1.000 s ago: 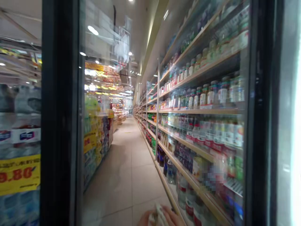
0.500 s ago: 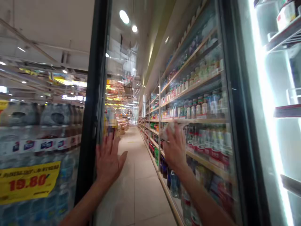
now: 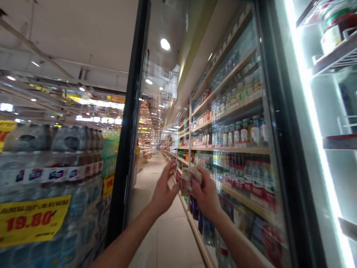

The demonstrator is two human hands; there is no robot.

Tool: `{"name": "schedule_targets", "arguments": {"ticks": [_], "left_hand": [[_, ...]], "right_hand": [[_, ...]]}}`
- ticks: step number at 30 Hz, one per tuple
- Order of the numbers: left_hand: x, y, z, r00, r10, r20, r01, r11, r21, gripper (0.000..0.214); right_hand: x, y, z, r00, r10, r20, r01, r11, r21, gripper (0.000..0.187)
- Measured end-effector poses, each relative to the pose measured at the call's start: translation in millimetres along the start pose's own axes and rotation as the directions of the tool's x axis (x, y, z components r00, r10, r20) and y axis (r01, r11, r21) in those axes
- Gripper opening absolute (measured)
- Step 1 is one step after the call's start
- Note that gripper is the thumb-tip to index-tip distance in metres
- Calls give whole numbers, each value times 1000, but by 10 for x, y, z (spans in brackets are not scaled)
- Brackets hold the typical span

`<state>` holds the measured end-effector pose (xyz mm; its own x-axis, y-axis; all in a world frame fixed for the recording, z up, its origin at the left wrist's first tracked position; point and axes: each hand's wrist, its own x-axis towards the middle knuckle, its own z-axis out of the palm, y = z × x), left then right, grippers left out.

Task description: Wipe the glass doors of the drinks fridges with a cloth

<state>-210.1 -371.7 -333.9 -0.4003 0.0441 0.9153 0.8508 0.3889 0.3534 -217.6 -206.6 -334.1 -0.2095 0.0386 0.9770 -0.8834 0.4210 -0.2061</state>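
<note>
One black-framed glass door [image 3: 200, 123] fills the middle, bottle-lined shelves [image 3: 231, 150] showing in it. Left of it, wrapped bottle packs [image 3: 83, 186] stand stacked, bearing a yellow price sign [image 3: 33, 219]. Before the door, the person's left hand [image 3: 164, 190] is loosely spread; the right hand [image 3: 206, 191], just beside it, grips a crumpled pale cloth [image 3: 191, 176] between the two.

Right hand [image 3: 208, 194] grips crumpled cloth [image 3: 188, 178]; left hand [image 3: 163, 195], half-curled, just left of the cloth. Door [image 3: 131, 111] behind the cloth; bottle packs [image 3: 55, 173] well left of it.
</note>
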Motion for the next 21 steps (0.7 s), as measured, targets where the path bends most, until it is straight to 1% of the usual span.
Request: {"name": "schedule_targets", "arguments": {"ticks": [1, 2, 3, 4, 5, 6, 7, 8, 9, 10, 11, 12, 13, 14, 15, 16, 17, 18, 19, 20, 21], "left_hand": [[10, 124, 132, 986, -114, 124, 137, 972, -189, 50], [14, 229, 256, 956, -200, 216, 263, 909, -322, 45], [12, 311, 366, 924, -274, 268, 367, 834, -413, 41], [2, 370, 458, 899, -338, 279, 435, 766, -473, 39], [-16, 407, 531, 881, -391, 265, 472, 712, -519, 38], [-41, 428, 584, 868, -431, 246, 491, 668, -560, 36], [-74, 436, 616, 855, -461, 239, 504, 626, -595, 34], [-113, 436, 628, 840, -486, 243, 518, 584, -625, 29], [-156, 429, 619, 825, -506, 250, 531, 546, -648, 25], [-202, 417, 589, 809, -527, 259, 545, 511, -665, 20], [-248, 400, 537, 790, -547, 277, 568, 484, -666, 18], [-293, 379, 463, 771, -560, 303, 599, 476, -644, 18], [-333, 351, 368, 761, -566, 317, 623, 502, -599, 21], [-365, 316, 252, 772, -565, 291, 621, 572, -536, 26], [-387, 273, 120, 811, -552, 194, 573, 683, -453, 31], [-398, 221, -24, 863, -504, 17, 480, 811, -334, 35], [-394, 161, -175, 895, -392, -211, 363, 917, -164, 38], [-377, 97, -325, 870, -217, -442, 260, 965, 37, 41], [-350, 31, -469, 802, -44, -595, 222, 948, 229, 45], [-314, -35, -601, 755, 51, -654, 251, 898, 361, 52], [-277, -96, -719, 722, 90, -686, 305, 849, 431, 60]], "right_hand": [[-10, -65, -4, 996, 84, -42, -84, 996, 19, 24], [-4, -94, -38, 988, 125, -85, -125, 992, 2, 21], [8, -91, -91, 984, 117, -132, -125, 991, -47, 18], [13, -64, -147, 979, 73, -191, -96, 989, -114, 16], [2, -25, -188, 968, -1, -250, -47, 981, -187, 15], [-33, 14, -204, 954, -87, -287, 12, 967, -253, 15], [-95, 47, -190, 941, -171, -293, 79, 950, -302, 17], [-180, 68, -149, 936, -246, -252, 155, 931, -332, 20], [-276, 80, -92, 938, -304, -169, 233, 910, -344, 25], [-370, 89, -32, 936, -348, -62, 308, 888, -341, 30], [-447, 102, 15, 922, -385, 43, 377, 867, -327, 34], [-491, 128, 34, 898, -425, 117, 439, 843, -311, 36], [-494, 172, 18, 870, -471, 147, 493, 816, -301, 37], [-453, 234, -35, 850, -510, 131, 523, 793, -312, 39], [-373, 311, -118, 845, -529, 72, 518, 780, -351, 41], [-268, 393, -217, 851, -524, -18, 470, 778, -416, 43], [-157, 469, -312, 861, -492, -127, 376, 786, -491, 44], [-59, 528, -384, 870, -439, -223, 256, 791, -556, 45], [9, 563, -417, 884, -381, -272, 153, 784, -602, 47], [36, 572, -403, 909, -334, -250, 105, 764, -637, 48], [20, 558, -347, 939, -307, -156, 131, 738, -662, 50]]}}
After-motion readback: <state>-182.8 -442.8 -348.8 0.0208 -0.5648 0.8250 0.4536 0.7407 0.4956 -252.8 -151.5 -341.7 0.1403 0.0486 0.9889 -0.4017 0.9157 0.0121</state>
